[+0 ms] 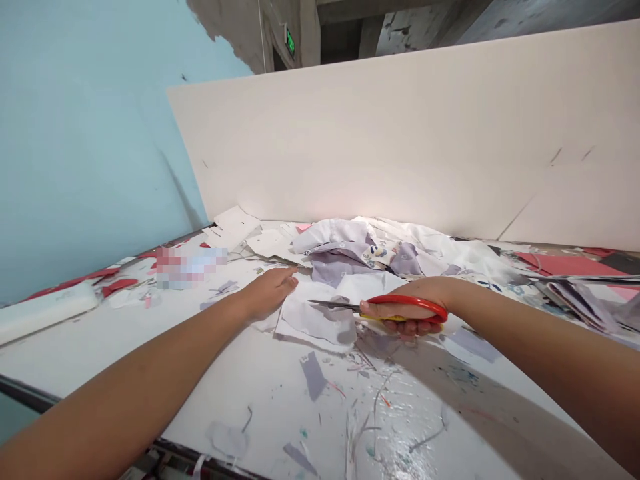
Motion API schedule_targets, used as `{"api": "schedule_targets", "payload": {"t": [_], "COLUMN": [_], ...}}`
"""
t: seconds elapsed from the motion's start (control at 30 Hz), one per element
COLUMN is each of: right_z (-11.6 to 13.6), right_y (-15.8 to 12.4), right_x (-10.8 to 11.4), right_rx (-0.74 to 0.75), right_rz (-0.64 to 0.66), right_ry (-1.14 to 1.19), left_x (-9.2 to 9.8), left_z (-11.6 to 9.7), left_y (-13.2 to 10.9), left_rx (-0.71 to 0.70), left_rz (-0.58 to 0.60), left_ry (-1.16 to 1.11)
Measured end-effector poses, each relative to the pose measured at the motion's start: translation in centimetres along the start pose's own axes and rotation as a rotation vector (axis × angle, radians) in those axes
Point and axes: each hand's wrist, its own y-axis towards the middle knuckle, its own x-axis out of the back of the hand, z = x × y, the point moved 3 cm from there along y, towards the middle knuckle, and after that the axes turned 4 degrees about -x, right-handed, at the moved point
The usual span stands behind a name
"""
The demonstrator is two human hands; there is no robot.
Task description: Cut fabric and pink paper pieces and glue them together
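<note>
My right hand (pixel 417 308) is closed round the red handles of a pair of scissors (pixel 350 307), whose blades point left over a white and lilac piece of cloth (pixel 313 319) on the table. My left hand (pixel 270 291) lies flat with fingers stretched out, resting on the left edge of that cloth. Behind both hands is a heap of white, lilac and patterned fabric pieces (pixel 370 253).
The glossy white table (pixel 240 387) is strewn with scraps and threads. A tall beige board (pixel 425 140) stands along its back. Red sheets (pixel 565 265) lie at the far right and red scraps (pixel 117 285) at the left. A blue wall (pixel 75 133) is on the left.
</note>
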Motion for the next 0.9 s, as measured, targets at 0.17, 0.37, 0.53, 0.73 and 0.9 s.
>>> {"api": "schedule_targets", "payload": {"t": [0.17,0.37,0.53,0.73,0.9], "right_z": [-0.2,-0.8,-0.6,-0.1,-0.3], "right_y": [-0.1,1.2,0.9,-0.1,0.1], "right_x": [0.0,0.3,0.3,0.0,-0.1], "right_rx": [0.008,0.065,0.039,0.022,0.011], "right_rz": [-0.004,0.019,0.0,0.011,0.022], "right_ry": [0.022,-0.008,-0.046,-0.037,-0.001], "left_x": [0.4,-0.9,-1.1,-0.7,-0.4], "left_z": [-2.0,-1.9,-2.2,-3.0,-3.6], "left_y": [-0.8,-2.0,-2.6,-3.7,-4.9], "left_rx": [-0.067,-0.045,-0.019,0.028,0.02], "left_rz": [0.038,0.215,0.233,0.232,0.276], "left_ry": [0.088,0.138,0.201,0.222,0.197]}}
